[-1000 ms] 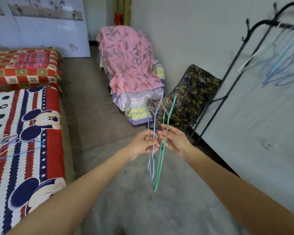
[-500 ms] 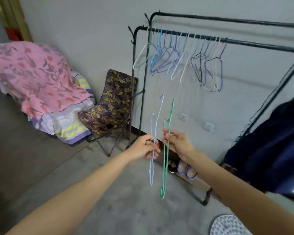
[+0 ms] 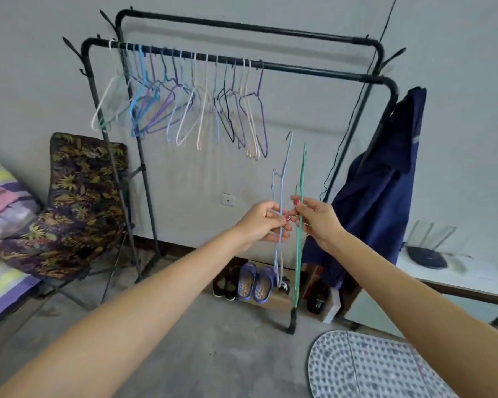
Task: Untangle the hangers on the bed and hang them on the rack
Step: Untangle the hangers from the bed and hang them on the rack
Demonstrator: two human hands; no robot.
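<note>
The left hand (image 3: 263, 222) has its fingers curled round a pale blue hanger (image 3: 281, 202), pinching the thin wire near its middle, so the hook end rises well above the grip and the lower part hangs below it. The right hand (image 3: 316, 218) pinches a green hanger (image 3: 299, 239) between thumb and fingers, also near mid-length, with its tip pointing up and the long lower stretch dropping towards the floor. Both hangers are seen almost edge-on and stand nearly upright, side by side, close together but apart where they show; the two hands' fingertips meet just between them. They are held in the air in front of the black rack (image 3: 314, 70), below its front rail and towards its right end. On the left half of that rail hangs a row of hangers (image 3: 184, 110) in white, blue, purple and black. A dark blue garment (image 3: 385, 179) hangs at the rack's right post, shoes (image 3: 253, 281) sit under the rack, and a leaf-patterned folding chair (image 3: 78, 196) stands at its left.
</note>
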